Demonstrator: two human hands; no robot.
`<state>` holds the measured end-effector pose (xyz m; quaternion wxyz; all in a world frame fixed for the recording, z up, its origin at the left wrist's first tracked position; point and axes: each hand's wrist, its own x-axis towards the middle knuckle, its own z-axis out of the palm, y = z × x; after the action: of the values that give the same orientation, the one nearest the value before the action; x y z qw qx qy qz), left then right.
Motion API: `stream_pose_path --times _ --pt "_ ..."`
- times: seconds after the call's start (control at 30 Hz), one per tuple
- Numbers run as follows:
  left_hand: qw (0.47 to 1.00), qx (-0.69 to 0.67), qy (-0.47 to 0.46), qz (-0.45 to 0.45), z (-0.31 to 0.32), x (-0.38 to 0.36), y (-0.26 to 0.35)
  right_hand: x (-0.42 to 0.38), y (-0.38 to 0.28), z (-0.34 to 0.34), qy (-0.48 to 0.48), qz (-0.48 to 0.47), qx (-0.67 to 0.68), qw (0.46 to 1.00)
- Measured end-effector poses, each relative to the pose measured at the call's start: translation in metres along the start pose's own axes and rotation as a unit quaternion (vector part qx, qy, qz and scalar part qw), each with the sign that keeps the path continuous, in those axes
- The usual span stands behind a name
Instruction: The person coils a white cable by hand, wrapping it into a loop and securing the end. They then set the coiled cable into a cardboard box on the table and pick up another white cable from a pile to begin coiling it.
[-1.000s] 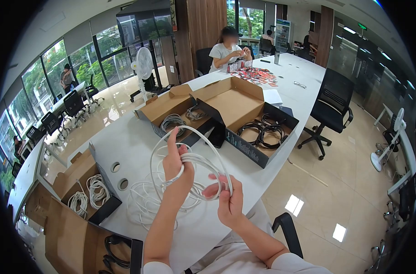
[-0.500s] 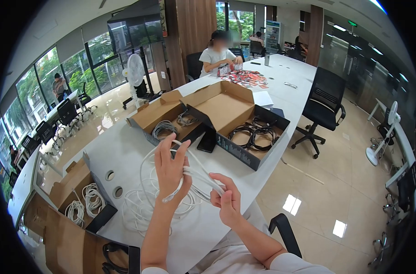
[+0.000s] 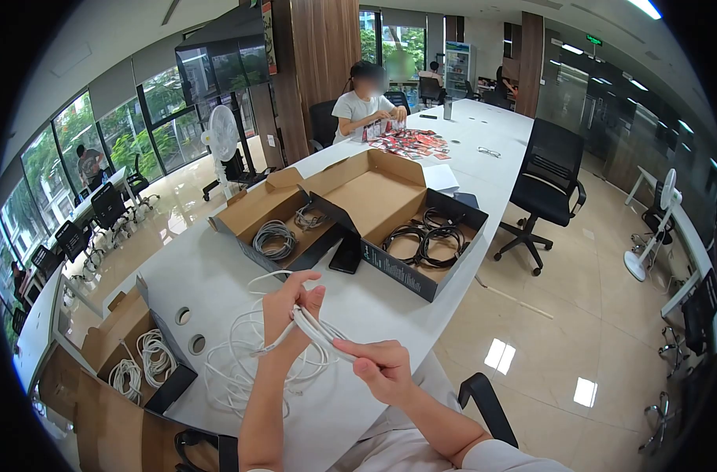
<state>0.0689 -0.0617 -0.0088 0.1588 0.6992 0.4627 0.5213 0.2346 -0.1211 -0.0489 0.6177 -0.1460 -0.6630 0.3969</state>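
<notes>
At the lower middle of the frame a long white table (image 3: 217, 267) runs from the near edge up toward the upper middle, its right edge curving beside a pale tiled floor (image 3: 578, 315). Windows (image 3: 99, 149) line the upper left; a white fan (image 3: 221, 134) stands beside the table there. Right of the table sits a black chair (image 3: 547, 189), with wide bare floor around it. Another person (image 3: 361, 106) sits at the far end over scattered red cards (image 3: 409, 141).

Near the table's front edge the left hand (image 3: 290, 311) is closed around a white cable (image 3: 240, 354), fingers curled over several bundled strands. The right hand (image 3: 383, 368), just lower right, pinches the same strands between thumb and fingers. Loose loops spill onto the table below and left of the hands.

Above them two open boxes (image 3: 358, 204) hold grey and black coils. A third box (image 3: 130, 346) at the lower left holds white coils
</notes>
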Motion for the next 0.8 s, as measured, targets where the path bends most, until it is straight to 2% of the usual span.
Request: stream_pose_path --times 0.07,0.17,0.2,0.27,0.33,0.4,0.47,0.57,0.7,0.8 --pt "0.991 -0.127 -0.015 -0.028 0.002 0.000 -0.004 -0.003 0.005 0.004 -0.008 -0.001 0.016 1.000" --pt "0.972 -0.210 -0.058 0.090 0.010 0.004 -0.021 -0.009 0.010 0.006 -0.031 0.036 0.069 0.996" --pt "0.966 -0.241 -0.071 0.053 0.008 0.004 -0.021 -0.011 0.010 0.006 -0.042 0.056 0.093 0.993" --pt "0.949 -0.301 -0.089 -0.027 0.000 0.000 -0.020 -0.003 0.008 0.009 -0.063 -0.020 0.080 0.995" --pt "0.864 -0.496 -0.050 -0.073 -0.005 0.002 -0.023 0.001 0.010 0.012 -0.056 -0.064 0.048 0.995" --pt "0.748 -0.655 -0.019 -0.103 -0.017 0.005 -0.020 -0.001 0.013 0.012 -0.013 -0.076 -0.015 0.997" --pt "0.619 -0.779 -0.022 -0.099 -0.033 0.008 -0.024 -0.001 0.017 0.012 0.020 -0.008 -0.029 0.999" --pt "0.580 -0.813 -0.012 -0.058 -0.043 0.010 -0.027 0.003 0.033 0.014 0.035 0.074 -0.045 0.996" --pt "0.521 -0.850 -0.012 -0.073 -0.039 0.011 -0.025 0.003 0.043 0.033 0.016 0.137 -0.104 0.985" --pt "0.546 -0.832 -0.029 -0.093 -0.036 0.008 -0.017 0.006 0.046 0.037 -0.036 0.193 -0.117 0.974"
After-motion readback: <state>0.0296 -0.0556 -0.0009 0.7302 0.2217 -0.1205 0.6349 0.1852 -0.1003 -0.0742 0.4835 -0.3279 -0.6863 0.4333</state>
